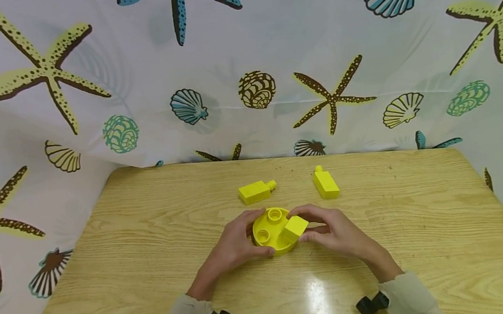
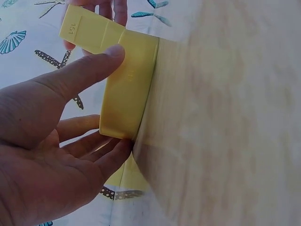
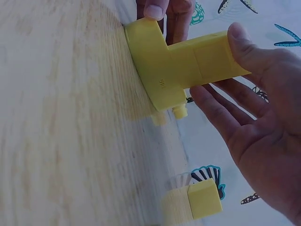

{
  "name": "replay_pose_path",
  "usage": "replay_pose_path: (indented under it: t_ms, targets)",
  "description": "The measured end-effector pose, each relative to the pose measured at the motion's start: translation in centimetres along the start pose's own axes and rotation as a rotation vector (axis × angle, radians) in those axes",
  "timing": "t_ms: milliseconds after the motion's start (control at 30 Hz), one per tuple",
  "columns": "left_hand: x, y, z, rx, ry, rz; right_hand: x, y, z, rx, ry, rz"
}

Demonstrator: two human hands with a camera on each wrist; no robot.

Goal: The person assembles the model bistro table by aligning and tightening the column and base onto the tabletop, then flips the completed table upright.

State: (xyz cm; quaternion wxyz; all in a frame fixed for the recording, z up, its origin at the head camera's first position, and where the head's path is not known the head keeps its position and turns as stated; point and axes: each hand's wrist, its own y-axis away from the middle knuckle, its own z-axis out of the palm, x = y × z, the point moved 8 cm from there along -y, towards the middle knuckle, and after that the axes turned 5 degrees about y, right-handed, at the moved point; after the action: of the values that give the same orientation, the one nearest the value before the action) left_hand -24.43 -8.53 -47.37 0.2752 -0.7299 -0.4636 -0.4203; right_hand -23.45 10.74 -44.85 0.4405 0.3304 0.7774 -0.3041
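A round yellow base (image 1: pixel 274 230) with raised ring sockets lies on the table. My left hand (image 1: pixel 237 243) grips its left side, thumb at the near edge and fingers round the far edge. My right hand (image 1: pixel 332 228) pinches a yellow rectangular block (image 1: pixel 296 228) between thumb and fingers. That block (image 3: pixel 202 59) stands upright on the right part of the base (image 3: pixel 150 61); its lower end is hidden, so I cannot tell how deep it sits. Raised digits mark the block's side in the left wrist view.
Two more yellow blocks with round pegs lie on the wooden table (image 1: pixel 160 248) beyond the hands, one block (image 1: pixel 255 192) to the left and another block (image 1: pixel 326 185) to the right. A cloth (image 1: pixel 231 138) with shells and starfish hangs behind and at both sides.
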Motion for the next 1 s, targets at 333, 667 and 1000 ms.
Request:
replay_pose_path:
  t_ms: [333,667,1000]
  targets:
    - [0.2,-0.1,-0.1,0.01,-0.028,-0.009,0.2,-0.1,0.0,0.0,0.012,-0.008]
    - [0.3,0.0,-0.1,-0.003,-0.035,-0.015,0.2,-0.1,0.1,-0.024,-0.084,0.068]
    - [1.8,0.3,-0.2,0.023,-0.141,0.008,0.3,0.4,-2.7,0.176,-0.028,0.075]
